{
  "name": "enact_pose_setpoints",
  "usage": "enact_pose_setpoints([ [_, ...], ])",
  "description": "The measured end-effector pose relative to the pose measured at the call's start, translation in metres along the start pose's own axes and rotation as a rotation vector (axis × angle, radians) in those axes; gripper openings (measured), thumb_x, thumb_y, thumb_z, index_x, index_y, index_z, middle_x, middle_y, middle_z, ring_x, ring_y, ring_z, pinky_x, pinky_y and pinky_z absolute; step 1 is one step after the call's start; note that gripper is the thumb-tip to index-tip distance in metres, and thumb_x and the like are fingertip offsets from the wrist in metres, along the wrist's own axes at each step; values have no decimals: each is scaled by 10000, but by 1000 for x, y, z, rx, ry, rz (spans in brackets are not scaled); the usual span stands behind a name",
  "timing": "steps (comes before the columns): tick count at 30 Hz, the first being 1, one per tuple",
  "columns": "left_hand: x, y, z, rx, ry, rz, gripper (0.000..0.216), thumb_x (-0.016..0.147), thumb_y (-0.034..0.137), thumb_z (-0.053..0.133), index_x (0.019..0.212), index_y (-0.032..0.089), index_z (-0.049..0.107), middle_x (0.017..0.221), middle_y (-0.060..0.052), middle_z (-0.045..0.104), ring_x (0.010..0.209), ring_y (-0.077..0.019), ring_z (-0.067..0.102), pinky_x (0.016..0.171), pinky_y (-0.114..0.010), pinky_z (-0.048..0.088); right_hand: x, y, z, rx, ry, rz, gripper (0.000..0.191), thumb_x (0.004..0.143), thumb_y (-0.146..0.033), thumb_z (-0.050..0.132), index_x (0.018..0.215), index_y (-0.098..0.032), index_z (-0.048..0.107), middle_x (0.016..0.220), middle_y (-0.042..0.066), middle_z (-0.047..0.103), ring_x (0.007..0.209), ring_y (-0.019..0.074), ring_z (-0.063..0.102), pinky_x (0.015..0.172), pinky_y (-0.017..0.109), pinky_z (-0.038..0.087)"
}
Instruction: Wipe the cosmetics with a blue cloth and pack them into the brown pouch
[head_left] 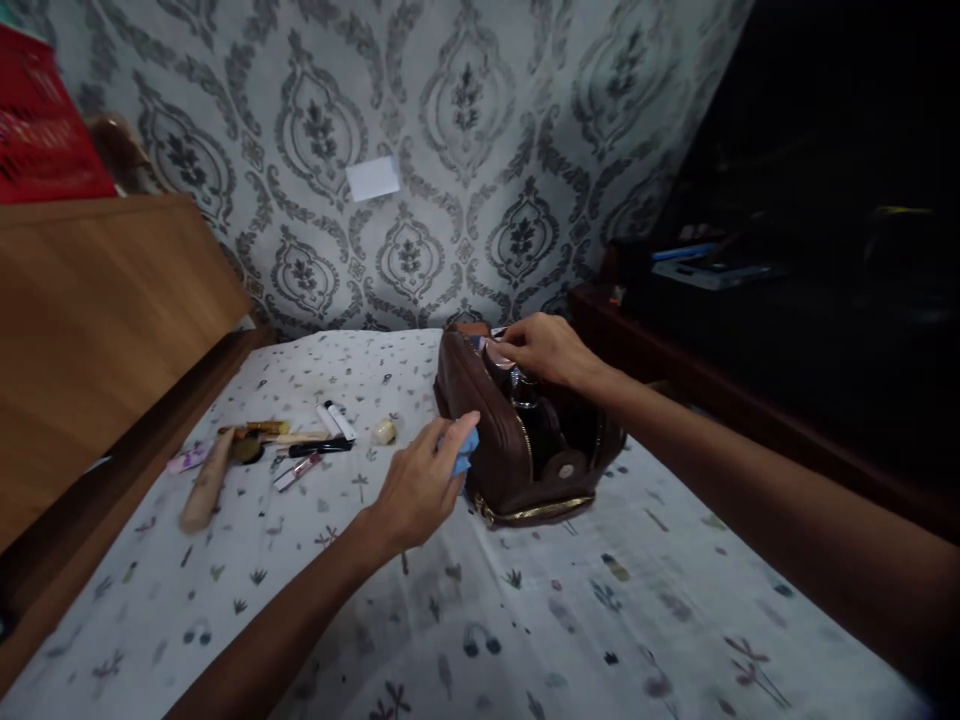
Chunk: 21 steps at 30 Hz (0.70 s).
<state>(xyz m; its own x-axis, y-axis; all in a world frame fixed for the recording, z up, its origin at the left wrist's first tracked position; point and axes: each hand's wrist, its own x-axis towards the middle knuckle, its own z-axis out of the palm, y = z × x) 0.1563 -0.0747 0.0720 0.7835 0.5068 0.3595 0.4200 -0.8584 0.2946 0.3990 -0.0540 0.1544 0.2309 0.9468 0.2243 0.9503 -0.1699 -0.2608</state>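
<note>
Handbag (469, 385) could tip if the right hand (553, 350), pinching a pinkish item (498, 355), tugs; left hand (418, 487) grips a blue wad (466, 450).

A white rectangle (373, 179) interrupts the patterned wallpaper (469, 95)

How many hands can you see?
2: the left hand holds a blue item beside the brown bag, and the right hand is at the bag's opening. I see no others.

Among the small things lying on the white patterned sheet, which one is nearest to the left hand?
The round cream-coloured item. It lies alone, between the left hand and the loose group that includes the black tube.
</note>
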Motion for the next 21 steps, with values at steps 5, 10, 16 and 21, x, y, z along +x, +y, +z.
enact_pose_setpoints([
  [5,-25,-30,6,93,-34,-95,494,924,155,430,1412,227,405,1220,-102,557,1100,-241,590,823,-352,537,-18,-1,-3,26,165,-27,294,895,-317,560,972,-150,789,957,113,766,885,247,680,721,304,445],
  [10,-38,-80,-2,315,-28,-337,417,939,145,415,1338,226,504,1240,-89,573,1115,-225,596,876,-323,514,-73,-29,3,378,501,-264,256,943,-321,513,891,-209,737,1036,101,738,968,252,674,870,378,503],
  [16,-41,-146,-28,464,-21,-571,448,926,118,392,1349,180,527,1284,-159,536,1132,-287,560,850,-368,500,-136,-74,65,682,273,-605,175,970,-227,514,940,-210,686,918,89,728,848,205,660,763,350,538],
  [21,-31,-187,-40,526,-203,-545,521,872,94,480,1350,277,578,1343,-142,513,1197,-322,497,862,-392,513,-146,-89,127,686,45,-568,197,956,-173,510,863,-173,684,793,63,684,760,168,624,728,283,502],
])
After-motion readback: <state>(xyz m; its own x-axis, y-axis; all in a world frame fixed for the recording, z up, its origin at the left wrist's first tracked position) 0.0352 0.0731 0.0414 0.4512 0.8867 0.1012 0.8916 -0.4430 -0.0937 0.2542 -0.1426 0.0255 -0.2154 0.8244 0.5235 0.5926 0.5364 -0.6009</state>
